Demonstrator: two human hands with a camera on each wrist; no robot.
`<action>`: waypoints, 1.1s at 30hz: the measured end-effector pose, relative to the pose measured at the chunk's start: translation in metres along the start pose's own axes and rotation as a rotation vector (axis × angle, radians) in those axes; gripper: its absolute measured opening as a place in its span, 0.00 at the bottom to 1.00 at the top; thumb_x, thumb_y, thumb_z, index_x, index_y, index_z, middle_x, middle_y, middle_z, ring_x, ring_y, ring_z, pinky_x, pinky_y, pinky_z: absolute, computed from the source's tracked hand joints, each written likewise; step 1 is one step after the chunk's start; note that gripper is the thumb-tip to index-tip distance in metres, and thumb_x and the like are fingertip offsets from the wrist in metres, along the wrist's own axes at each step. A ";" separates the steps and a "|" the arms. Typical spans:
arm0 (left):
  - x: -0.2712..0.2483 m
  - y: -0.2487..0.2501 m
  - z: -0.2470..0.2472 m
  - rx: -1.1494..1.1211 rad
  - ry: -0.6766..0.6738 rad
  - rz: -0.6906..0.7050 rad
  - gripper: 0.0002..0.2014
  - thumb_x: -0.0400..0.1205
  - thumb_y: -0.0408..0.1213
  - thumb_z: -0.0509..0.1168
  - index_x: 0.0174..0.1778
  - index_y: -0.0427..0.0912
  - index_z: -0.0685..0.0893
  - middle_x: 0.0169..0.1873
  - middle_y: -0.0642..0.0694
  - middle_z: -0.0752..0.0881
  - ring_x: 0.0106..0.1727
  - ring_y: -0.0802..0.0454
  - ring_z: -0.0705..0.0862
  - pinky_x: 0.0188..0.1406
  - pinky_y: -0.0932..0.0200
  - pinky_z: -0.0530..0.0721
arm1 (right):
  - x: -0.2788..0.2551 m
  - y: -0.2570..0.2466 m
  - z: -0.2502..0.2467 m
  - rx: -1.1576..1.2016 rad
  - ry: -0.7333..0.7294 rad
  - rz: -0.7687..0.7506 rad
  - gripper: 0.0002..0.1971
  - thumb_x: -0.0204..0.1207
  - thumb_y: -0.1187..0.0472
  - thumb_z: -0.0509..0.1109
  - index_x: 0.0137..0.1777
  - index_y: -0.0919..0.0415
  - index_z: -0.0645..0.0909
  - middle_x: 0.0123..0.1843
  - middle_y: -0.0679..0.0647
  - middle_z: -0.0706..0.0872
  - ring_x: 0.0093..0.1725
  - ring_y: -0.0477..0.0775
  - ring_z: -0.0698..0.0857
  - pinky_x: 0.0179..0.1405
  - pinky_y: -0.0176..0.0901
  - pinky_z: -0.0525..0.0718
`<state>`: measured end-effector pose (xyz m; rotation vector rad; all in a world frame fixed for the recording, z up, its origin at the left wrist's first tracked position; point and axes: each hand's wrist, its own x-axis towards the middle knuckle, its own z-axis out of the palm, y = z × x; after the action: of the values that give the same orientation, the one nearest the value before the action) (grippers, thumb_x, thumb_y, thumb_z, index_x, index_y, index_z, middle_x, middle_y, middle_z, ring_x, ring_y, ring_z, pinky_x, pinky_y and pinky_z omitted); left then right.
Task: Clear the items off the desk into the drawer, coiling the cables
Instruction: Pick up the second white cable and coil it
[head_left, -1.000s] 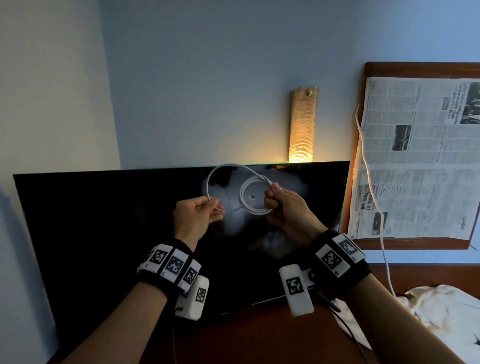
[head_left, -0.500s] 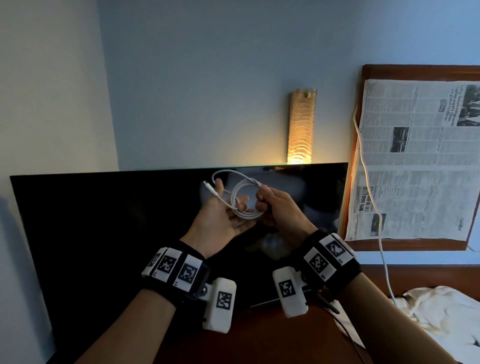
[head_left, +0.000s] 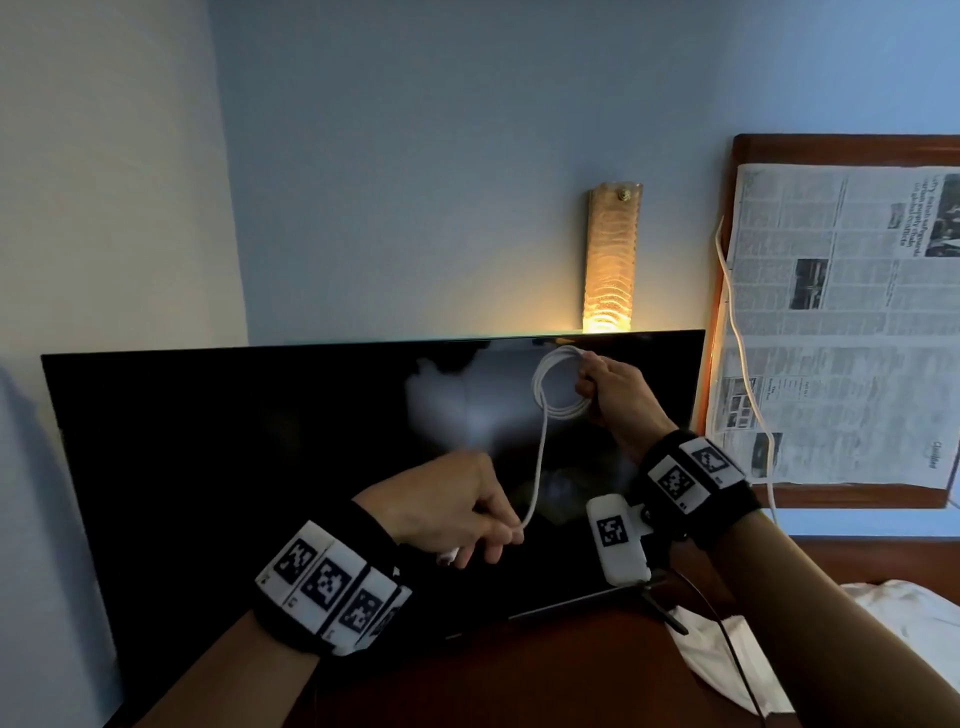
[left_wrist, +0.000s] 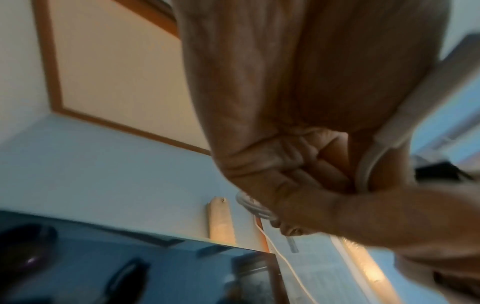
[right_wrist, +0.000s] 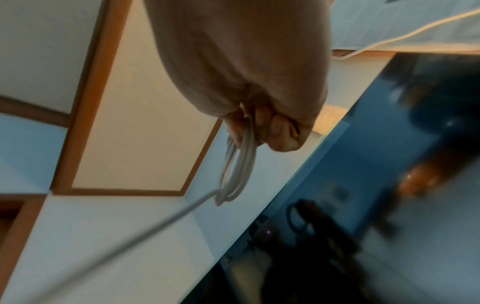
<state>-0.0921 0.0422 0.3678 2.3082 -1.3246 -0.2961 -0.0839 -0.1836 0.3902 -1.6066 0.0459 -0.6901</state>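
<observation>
While both hands grip the white cable (head_left: 540, 441), right hand (head_left: 613, 400) clutching coil, left hand (head_left: 447, 512) hiding its plug end.

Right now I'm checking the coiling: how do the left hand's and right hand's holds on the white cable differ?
The right hand grips the bunched loops of the white cable; the left hand pinches only its single free strand near the end. The right hand is raised near the top edge of the dark screen; the left hand sits lower and nearer the camera. Both have fingers curled round the same cable.
</observation>
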 end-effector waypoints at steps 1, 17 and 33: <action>-0.001 0.004 -0.003 -0.005 -0.042 0.041 0.08 0.82 0.35 0.66 0.48 0.37 0.91 0.33 0.47 0.91 0.25 0.57 0.83 0.34 0.50 0.86 | -0.002 0.002 0.003 -0.040 -0.020 -0.024 0.17 0.87 0.55 0.54 0.35 0.53 0.70 0.28 0.49 0.68 0.26 0.45 0.63 0.23 0.36 0.61; 0.031 -0.032 -0.032 0.182 0.954 0.107 0.08 0.82 0.44 0.65 0.44 0.49 0.89 0.38 0.53 0.87 0.39 0.50 0.86 0.43 0.50 0.85 | -0.027 -0.002 0.008 0.022 -0.491 0.062 0.19 0.86 0.51 0.55 0.37 0.56 0.78 0.23 0.46 0.69 0.22 0.45 0.62 0.22 0.39 0.54; 0.046 -0.024 -0.025 -1.074 0.752 -0.061 0.07 0.82 0.27 0.65 0.48 0.30 0.87 0.28 0.42 0.89 0.27 0.52 0.87 0.33 0.62 0.90 | -0.036 0.003 0.033 0.207 -0.441 0.197 0.20 0.87 0.49 0.51 0.36 0.53 0.73 0.21 0.43 0.65 0.18 0.43 0.62 0.20 0.37 0.56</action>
<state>-0.0405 0.0203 0.3802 1.3055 -0.4852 -0.0841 -0.0973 -0.1396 0.3733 -1.4979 -0.1824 -0.1724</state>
